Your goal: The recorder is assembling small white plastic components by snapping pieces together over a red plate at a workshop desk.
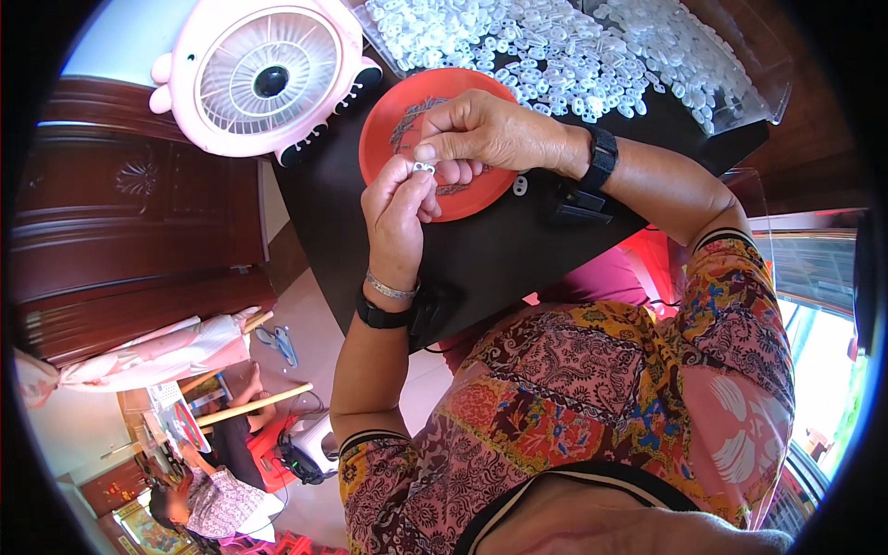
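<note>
My left hand pinches a small white plastic piece with two holes between thumb and forefinger. Thumb and forefinger of my right hand are pressed together right at the top of that piece; whatever they grip is too small or hidden to name. Both hands meet above a round red plate. In it lies a pile of thin grey metal pieces, partly covered by my hands. A loose white two-holed piece rests on the dark table, right of the plate.
Many similar white pieces are heaped at the far side of the dark table, with more in a clear container. A pink fan stands far left. Another person sits at the lower left.
</note>
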`<state>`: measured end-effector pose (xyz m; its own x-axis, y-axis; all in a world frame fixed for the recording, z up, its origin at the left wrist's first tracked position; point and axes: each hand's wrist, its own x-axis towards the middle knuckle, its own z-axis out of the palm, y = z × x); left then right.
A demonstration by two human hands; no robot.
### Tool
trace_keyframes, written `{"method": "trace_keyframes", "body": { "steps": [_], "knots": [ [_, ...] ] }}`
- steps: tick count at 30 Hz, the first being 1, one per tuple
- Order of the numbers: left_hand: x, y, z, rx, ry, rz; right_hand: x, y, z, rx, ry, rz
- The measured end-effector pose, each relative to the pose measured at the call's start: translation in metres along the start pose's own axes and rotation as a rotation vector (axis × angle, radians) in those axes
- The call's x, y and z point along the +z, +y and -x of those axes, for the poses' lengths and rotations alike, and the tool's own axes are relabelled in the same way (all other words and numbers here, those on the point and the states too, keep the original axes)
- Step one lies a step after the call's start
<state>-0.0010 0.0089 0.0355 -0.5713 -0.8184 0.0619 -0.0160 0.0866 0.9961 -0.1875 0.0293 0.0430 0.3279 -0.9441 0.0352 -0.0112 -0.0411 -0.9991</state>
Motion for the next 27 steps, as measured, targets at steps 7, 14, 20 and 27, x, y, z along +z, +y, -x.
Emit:
{"method": "trace_keyframes", "body": {
  "steps": [7,14,20,27],
  "knots": [
    [0.002,-0.002,0.002,-0.010,0.015,0.018,0.002,0.005,-0.001,-0.037,0.017,0.029],
    [0.010,-0.002,0.005,-0.043,0.075,0.058,0.004,0.008,-0.002,-0.185,0.027,0.249],
    [0.008,-0.007,0.001,-0.038,0.071,0.084,-0.001,0.013,-0.006,-0.385,0.140,0.446],
    [-0.002,-0.008,-0.004,-0.031,0.154,0.098,-0.050,-0.005,-0.004,-0.185,0.288,0.630]
  ]
}}
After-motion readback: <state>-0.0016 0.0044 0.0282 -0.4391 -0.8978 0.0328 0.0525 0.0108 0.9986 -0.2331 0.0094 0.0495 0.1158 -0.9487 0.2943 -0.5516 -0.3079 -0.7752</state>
